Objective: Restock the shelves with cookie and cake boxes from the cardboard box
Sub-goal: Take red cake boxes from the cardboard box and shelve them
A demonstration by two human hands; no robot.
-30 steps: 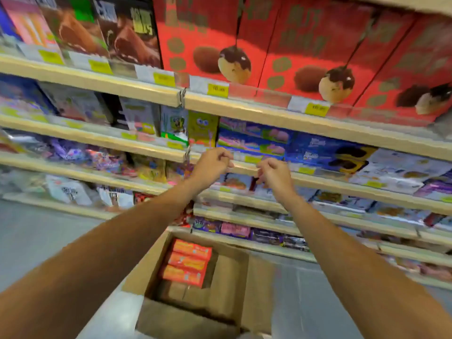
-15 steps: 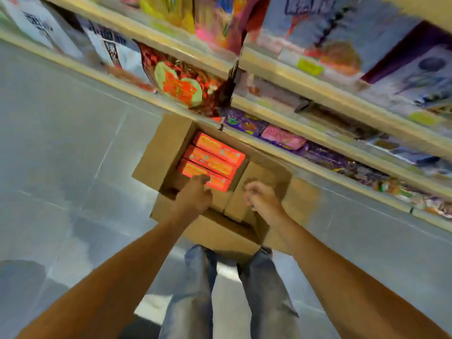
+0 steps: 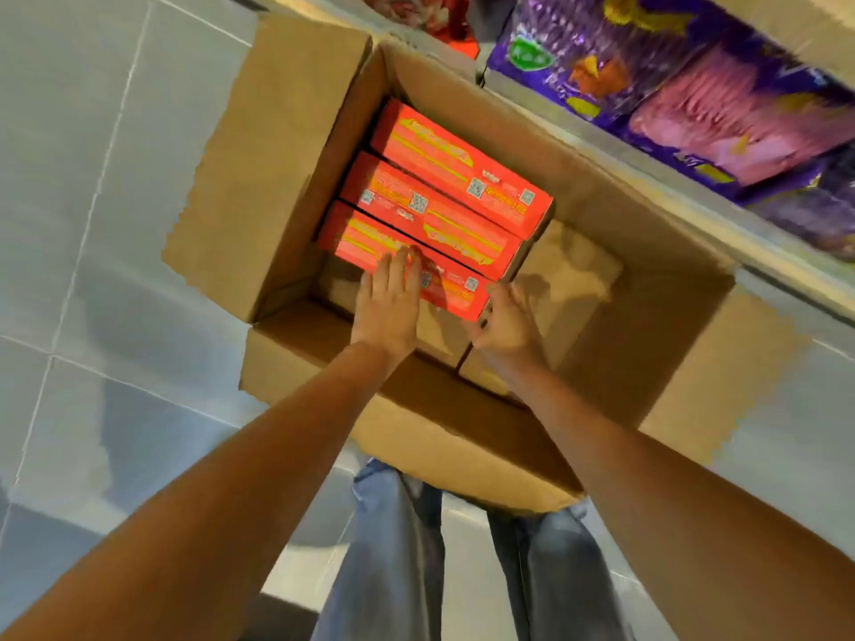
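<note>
- Here, an open cardboard box (image 3: 532,118) sits on the grey tiled floor (image 3: 92,233), close against the foot of the shelf (image 3: 671,196). Its left, near and right flaps are folded outward.
- Inside it, 3 red-orange boxes lie flat side by side in the left part: the far box (image 3: 462,168), the middle box (image 3: 435,215) and the nearest box (image 3: 361,238). Each one touches the next along a long edge.
- All 3 carry yellow print and small square codes on their upper faces; the lettering is too blurred to read.
- The left hand (image 3: 391,303) is released. Its fingers are straight and close together, lying flat on top of the nearest box, about halfway along it.
- The right hand (image 3: 506,321) is grasping the right end of the nearest box, with its fingers curled over that end and the thumb just under the corner.
- To the right of the 3 boxes, the brown bottom of the cardboard box is bare, and shadow lies along its right wall.
- On the shelf above the cardboard box lie shiny purple packs (image 3: 601,48) and a pink pack (image 3: 740,122) just beside them, all blurred.
- 2 legs in blue jeans (image 3: 393,548) stand against the near side of the cardboard box, between the 2 bare forearms that reach down into it.
</note>
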